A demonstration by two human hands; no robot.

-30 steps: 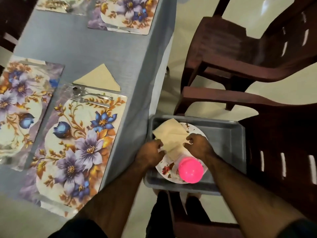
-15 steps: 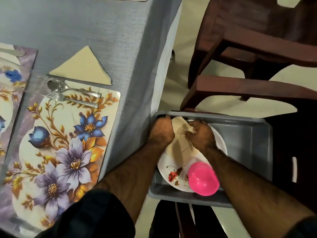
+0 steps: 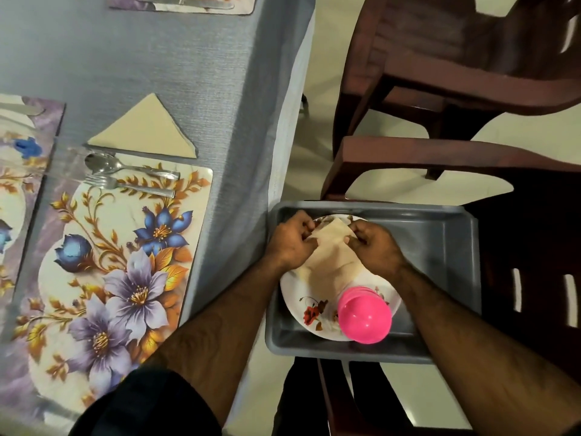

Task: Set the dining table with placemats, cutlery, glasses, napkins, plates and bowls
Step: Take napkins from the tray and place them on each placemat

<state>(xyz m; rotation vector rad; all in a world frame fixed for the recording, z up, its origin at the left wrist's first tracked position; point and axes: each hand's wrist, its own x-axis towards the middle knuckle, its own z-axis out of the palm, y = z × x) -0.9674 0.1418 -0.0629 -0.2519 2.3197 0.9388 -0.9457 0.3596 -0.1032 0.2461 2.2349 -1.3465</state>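
We have both hands down in the grey tub (image 3: 440,247), the left hand (image 3: 290,243) and the right hand (image 3: 372,247) each with fingers curled, pinching an upper corner of the beige napkin (image 3: 330,259) that lies draped over the flowered plate (image 3: 308,313). The lower end of the napkin runs down towards the stack of pink bowls (image 3: 364,314) sitting on the same plate; whether it is tucked under them we cannot tell. If it is, we judge that lifting it quickly could drag or tip the bowls and rattle the plate in the tub. The cloth is limp, so pulling the two corners unevenly could spoil the fold. On the worktop (image 3: 157,58) a folded napkin (image 3: 146,129) already lies beside a floral placemat (image 3: 116,253) bearing a spoon (image 3: 125,166) and fork (image 3: 129,184); a careless sweep across could nudge them askew.
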